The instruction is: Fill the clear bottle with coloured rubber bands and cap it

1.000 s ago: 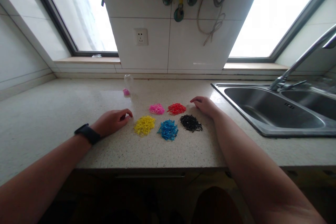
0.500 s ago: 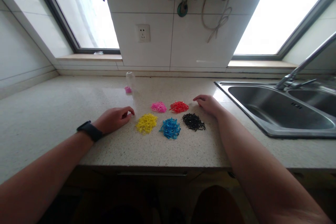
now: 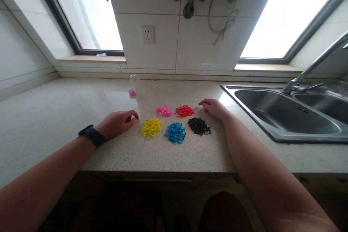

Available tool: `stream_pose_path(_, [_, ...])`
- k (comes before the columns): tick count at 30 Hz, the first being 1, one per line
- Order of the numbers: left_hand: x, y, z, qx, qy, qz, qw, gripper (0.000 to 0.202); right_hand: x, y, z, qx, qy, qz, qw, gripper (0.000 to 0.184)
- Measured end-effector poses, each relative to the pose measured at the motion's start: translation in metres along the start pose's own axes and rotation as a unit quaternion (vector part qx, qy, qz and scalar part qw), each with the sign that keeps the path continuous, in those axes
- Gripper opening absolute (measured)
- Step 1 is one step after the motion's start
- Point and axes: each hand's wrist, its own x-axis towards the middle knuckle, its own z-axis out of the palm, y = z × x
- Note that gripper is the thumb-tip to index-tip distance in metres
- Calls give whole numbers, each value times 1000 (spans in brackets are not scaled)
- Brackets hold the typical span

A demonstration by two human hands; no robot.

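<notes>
Five small heaps of rubber bands lie on the speckled countertop [image 3: 59, 116]: pink [image 3: 163, 110] and red [image 3: 184, 111] behind, yellow [image 3: 150, 127], blue [image 3: 175, 132] and black [image 3: 199, 125] in front. My left hand [image 3: 116, 123], with a black watch on its wrist, rests on the counter just left of the yellow heap, fingers loosely curled with nothing visible in them. My right hand [image 3: 213, 108] lies on the counter right of the red heap, fingers curled downward, holding nothing that I can see.
A clear small bottle with a pink cap [image 3: 133, 86] lies behind the heaps. A steel double sink [image 3: 285, 116] with a tap [image 3: 312, 69] fills the right side. A tiled wall with a socket [image 3: 148, 34] and hanging hoses stands behind, between two windows.
The view shifted slightly up and sideways. Both hands stay resting in the same places beside the heaps.
</notes>
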Motion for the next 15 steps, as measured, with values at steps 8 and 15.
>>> stream_pose_path(8, [1, -1, 1, -5, 0, 3, 1000, 26, 0, 2, 1, 7, 1, 0, 1000, 33])
stream_pose_path(15, [1, 0, 1, -3, 1, -2, 1000, 25, 1, 1, 1, 5, 1, 2, 1000, 31])
